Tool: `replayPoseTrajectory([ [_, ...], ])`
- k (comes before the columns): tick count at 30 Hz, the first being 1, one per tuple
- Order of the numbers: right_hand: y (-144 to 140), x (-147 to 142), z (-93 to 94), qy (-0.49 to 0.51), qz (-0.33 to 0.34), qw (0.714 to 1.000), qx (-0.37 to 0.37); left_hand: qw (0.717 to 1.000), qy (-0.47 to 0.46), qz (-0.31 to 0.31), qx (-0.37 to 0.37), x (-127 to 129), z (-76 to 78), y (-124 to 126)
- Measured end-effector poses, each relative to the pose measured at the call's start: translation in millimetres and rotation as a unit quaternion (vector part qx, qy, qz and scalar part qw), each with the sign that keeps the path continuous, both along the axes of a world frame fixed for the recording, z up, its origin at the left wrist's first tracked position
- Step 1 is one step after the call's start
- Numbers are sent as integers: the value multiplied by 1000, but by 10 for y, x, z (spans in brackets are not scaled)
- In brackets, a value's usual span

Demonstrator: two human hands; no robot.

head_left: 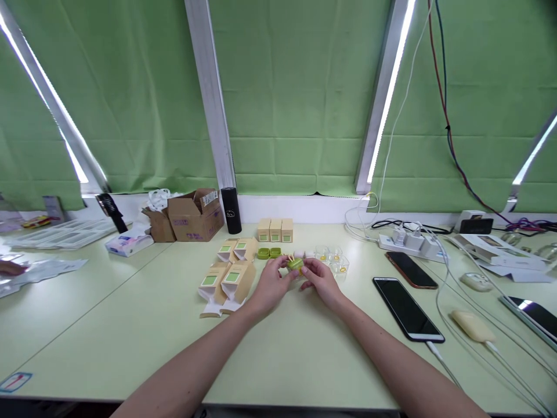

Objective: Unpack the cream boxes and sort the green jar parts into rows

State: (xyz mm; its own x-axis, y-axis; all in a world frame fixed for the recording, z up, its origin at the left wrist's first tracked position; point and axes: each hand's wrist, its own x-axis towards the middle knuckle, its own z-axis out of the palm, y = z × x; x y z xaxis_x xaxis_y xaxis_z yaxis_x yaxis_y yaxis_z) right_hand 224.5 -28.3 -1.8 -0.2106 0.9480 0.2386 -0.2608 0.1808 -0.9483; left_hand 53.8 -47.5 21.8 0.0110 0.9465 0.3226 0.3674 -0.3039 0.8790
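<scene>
Both hands meet over the table around a small green piece [295, 263]. My left hand [273, 283] pinches it from the left, its fingers curled and the thumb against it. From the right, my right hand [322, 281] has its fingertips on the same piece. Fine detail of the piece is too small to make out. Just behind the hands sit two little green trays [263, 253]. Beside my right hand stand several clear cups [334, 254] with yellow bits in them. Open small cardboard boxes [234, 274] with green labels lie left of my left hand.
Three closed tan boxes [275, 231] stand at the back, near a black bottle [231, 211] and a large carton [195, 219]. Phones [407, 307], a power strip [411, 244] and loose cables are on the right. Another person's hand [11, 267] shows at far left.
</scene>
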Motion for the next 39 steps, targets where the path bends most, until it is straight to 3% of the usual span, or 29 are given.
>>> replayPoseTrajectory([
  [5,-40,-18,33,62,53,995,-52,999,5,34,24,-9,-36,22],
  [10,-24,37,42,114,102,984,-95,998,-17,4,58,-40,-27,14],
  [22,41,52,-34,117,92,981,-123,995,-88,-21,34,-7,-118,75],
  [30,-58,34,79,126,50,984,-117,990,-137,-28,-13,40,-104,88],
  [39,-113,-28,112,43,-73,996,13,963,-256,-66,-62,8,-84,85],
])
